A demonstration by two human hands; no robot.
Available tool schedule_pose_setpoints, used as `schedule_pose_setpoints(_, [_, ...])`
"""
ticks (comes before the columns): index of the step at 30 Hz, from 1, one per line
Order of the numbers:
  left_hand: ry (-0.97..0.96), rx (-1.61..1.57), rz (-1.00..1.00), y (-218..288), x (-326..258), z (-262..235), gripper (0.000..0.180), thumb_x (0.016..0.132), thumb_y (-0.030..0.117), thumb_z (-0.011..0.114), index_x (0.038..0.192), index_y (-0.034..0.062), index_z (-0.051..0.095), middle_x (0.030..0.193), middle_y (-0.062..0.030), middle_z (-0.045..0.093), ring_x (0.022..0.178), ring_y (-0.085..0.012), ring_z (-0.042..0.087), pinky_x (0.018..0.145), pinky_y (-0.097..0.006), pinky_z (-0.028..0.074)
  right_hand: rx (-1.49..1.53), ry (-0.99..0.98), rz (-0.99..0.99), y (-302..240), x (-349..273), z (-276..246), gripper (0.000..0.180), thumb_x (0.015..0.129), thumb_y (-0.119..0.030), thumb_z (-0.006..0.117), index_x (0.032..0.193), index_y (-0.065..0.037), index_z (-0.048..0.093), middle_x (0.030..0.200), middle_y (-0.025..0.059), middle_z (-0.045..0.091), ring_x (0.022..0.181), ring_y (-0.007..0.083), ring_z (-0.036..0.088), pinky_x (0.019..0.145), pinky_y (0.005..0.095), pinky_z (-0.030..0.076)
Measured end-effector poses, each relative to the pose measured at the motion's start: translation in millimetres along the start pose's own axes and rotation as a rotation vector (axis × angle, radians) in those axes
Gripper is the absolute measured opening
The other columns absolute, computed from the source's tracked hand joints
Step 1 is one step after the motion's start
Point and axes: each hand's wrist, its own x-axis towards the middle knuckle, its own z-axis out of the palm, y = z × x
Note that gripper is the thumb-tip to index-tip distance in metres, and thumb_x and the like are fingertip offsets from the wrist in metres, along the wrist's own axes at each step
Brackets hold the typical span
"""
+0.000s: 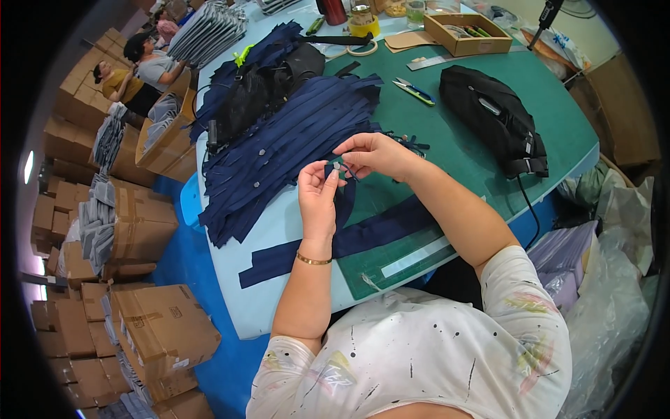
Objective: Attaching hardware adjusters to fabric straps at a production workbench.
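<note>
Over the near part of the table, my left hand point(317, 195) pinches a narrow navy fabric strip point(344, 204) between thumb and fingers. My right hand point(377, 155) closes on the same strip from the right, its fingertips almost meeting the left ones. A small grey piece point(336, 166) shows at the fingertips; its kind is too small to make out. Part of the strip hangs down between the hands. Beneath them lie flat navy strips point(380, 234), and just beyond is a large pile of navy strips point(293, 133) with a few small grey pieces on it.
Yellow-handled thread snips point(417, 92) and a black bag point(492, 115) lie on the green mat point(412, 140). A cardboard tray point(469, 40) and yellow tape roll point(364, 26) stand farther back. Stacked cartons point(164, 328) line the left floor. Two people point(132, 73) are far left.
</note>
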Motion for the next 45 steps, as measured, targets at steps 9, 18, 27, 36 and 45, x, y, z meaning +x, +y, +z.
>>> schedule_pose_setpoints(9, [-0.082,-0.217,-0.001,4,5,-6,0.031,0.089,-0.001,0.050,0.120,0.0027,0.051,0.093,-0.0022,0.053,0.084,-0.0100,0.052,0.075,-0.023,0.044,-0.234,-0.071,-0.083,24,13,-8,0.013,0.079,-0.013,0.069,0.088,-0.005,0.064,0.076,-0.0031,0.058,0.070,0.0043,0.051,0.061,0.0200,0.042])
schedule_pose_setpoints(18, [0.433,-0.213,0.045,-2,17,-34,0.026,0.089,-0.002,0.051,0.114,0.0026,0.053,0.088,-0.0014,0.052,0.079,-0.0087,0.052,0.071,-0.022,0.045,-1.043,0.297,-0.630,27,5,13,0.019,0.071,-0.014,0.070,0.087,-0.006,0.064,0.076,0.0099,0.063,0.074,0.0267,0.062,0.063,0.0341,0.049])
schedule_pose_setpoints(27, [0.076,-0.137,0.014,2,10,-16,0.021,0.088,0.000,0.054,0.109,-0.0004,0.055,0.098,-0.0049,0.056,0.081,-0.0098,0.052,0.074,-0.021,0.045,-0.574,0.224,-0.479,22,5,27,0.022,0.079,-0.014,0.066,0.099,-0.003,0.066,0.086,0.0122,0.065,0.070,0.0226,0.061,0.062,0.0293,0.049])
schedule_pose_setpoints(36, [-0.012,-0.501,-0.209,-2,14,-28,0.021,0.090,0.002,0.051,0.111,0.0022,0.055,0.099,-0.0063,0.058,0.088,-0.0137,0.054,0.078,-0.025,0.045,-0.503,0.244,-0.562,20,3,24,0.023,0.080,-0.012,0.067,0.101,-0.003,0.065,0.081,0.0082,0.064,0.064,0.0142,0.058,0.063,0.0262,0.048])
schedule_pose_setpoints(45, [0.039,-0.352,-0.159,5,12,-19,0.018,0.089,0.004,0.055,0.107,0.0017,0.056,0.093,-0.0062,0.059,0.083,-0.0128,0.055,0.075,-0.024,0.045,-0.154,0.067,-0.187,19,7,21,0.014,0.081,-0.015,0.067,0.085,-0.002,0.064,0.075,0.0010,0.061,0.066,0.0068,0.055,0.057,0.0214,0.045])
